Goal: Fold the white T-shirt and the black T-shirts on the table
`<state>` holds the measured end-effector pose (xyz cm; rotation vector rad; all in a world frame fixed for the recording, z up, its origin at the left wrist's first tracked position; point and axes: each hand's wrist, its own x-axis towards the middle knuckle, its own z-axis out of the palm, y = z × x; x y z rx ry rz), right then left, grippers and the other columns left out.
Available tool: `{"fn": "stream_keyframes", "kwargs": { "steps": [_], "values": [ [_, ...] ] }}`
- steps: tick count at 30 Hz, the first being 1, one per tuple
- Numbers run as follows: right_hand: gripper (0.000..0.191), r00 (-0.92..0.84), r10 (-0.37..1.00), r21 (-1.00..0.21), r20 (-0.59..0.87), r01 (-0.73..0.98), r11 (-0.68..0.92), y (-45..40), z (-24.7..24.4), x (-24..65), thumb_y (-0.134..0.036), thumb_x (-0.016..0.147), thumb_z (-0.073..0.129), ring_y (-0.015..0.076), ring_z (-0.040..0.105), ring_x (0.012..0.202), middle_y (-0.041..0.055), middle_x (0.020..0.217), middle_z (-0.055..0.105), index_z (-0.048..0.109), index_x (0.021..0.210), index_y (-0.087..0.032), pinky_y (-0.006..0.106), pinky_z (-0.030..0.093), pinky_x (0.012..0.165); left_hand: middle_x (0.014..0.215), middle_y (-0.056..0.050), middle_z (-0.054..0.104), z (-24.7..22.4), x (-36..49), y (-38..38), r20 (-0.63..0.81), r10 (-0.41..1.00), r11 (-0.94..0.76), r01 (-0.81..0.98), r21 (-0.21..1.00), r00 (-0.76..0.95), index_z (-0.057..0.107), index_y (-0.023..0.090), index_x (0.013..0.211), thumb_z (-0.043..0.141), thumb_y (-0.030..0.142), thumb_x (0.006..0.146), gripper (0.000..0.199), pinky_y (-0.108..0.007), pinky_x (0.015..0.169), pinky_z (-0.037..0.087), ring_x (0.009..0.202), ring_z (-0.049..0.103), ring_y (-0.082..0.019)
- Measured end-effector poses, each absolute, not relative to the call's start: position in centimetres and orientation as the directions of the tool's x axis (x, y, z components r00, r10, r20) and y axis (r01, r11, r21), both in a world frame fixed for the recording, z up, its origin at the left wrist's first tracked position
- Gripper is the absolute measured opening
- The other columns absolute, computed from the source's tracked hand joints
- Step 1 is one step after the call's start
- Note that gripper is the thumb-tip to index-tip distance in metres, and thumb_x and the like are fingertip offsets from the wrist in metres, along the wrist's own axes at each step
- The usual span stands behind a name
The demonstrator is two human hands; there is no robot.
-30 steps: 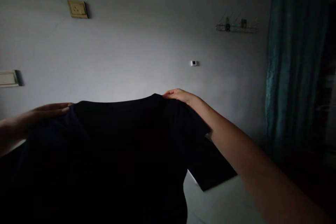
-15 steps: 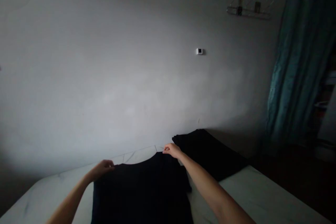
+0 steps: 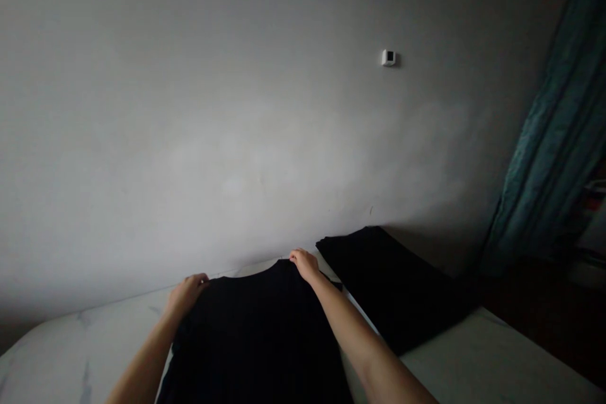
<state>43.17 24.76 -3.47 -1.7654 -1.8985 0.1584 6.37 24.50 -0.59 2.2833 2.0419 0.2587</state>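
Two hands rest well apart in the head view: your left hand (image 3: 187,295) and right hand (image 3: 304,264) each sit on a shoulder of the black T-shirt (image 3: 255,334); pinching or resting, you cannot tell. The shirt lies below them on a white surface (image 3: 473,363), with a black cloth (image 3: 388,290) just right of your right hand.

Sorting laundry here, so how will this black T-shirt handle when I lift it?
Probably floppy: the black T-shirt lies limp and flat below the left hand and right hand. Likely light too, since they touch just its top edge.
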Motion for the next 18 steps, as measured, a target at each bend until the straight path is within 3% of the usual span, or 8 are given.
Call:
{"fn": "stream_keyframes", "kwargs": {
  "steps": [12, 15, 18],
  "values": [
    [0.024, 0.052, 0.962, -0.280, 0.266, 0.960, 0.025, 27.6, -5.0, 40.9, -0.018, 0.094, 0.050, 0.0200, 0.060, 0.100, 0.0049, 0.106, 0.069, 0.073, 0.094, -0.025, 0.030, 0.040, 0.086, 0.107, -0.011, 0.073, -2.9, 8.2, 25.2, 0.250, 0.959, -0.112, 0.988, -0.109, 0.136, 0.070, 0.019, 0.103, 0.043, 0.027, 0.092, 0.030, -0.043, 0.088, 0.043, 0.106, 0.062, -0.032],
    [0.030, 0.054, 0.965, -0.265, 0.257, 0.964, 0.017, 26.4, -4.3, 40.3, -0.014, 0.095, 0.044, 0.0221, 0.058, 0.106, 0.0086, 0.112, 0.068, 0.072, 0.102, -0.023, 0.033, 0.040, 0.091, 0.105, -0.013, 0.071, -2.6, 9.0, 24.5, 0.303, 0.942, -0.101, 0.984, -0.148, 0.143, 0.069, 0.016, 0.105, 0.041, 0.021, 0.092, 0.032, -0.045, 0.091, 0.041, 0.107, 0.060, -0.032],
    [0.033, 0.024, 0.971, -0.267, 0.238, 0.963, 0.042, 23.8, -3.5, 38.6, -0.014, 0.093, 0.045, 0.0252, 0.057, 0.112, 0.0138, 0.121, 0.064, 0.067, 0.117, -0.019, 0.037, 0.041, 0.093, 0.115, -0.016, 0.067, -2.1, 10.5, 23.2, 0.343, 0.929, -0.088, 0.983, -0.160, 0.139, 0.065, 0.013, 0.116, 0.042, 0.014, 0.088, 0.036, -0.049, 0.099, 0.036, 0.112, 0.057, -0.033]
  ]
}}
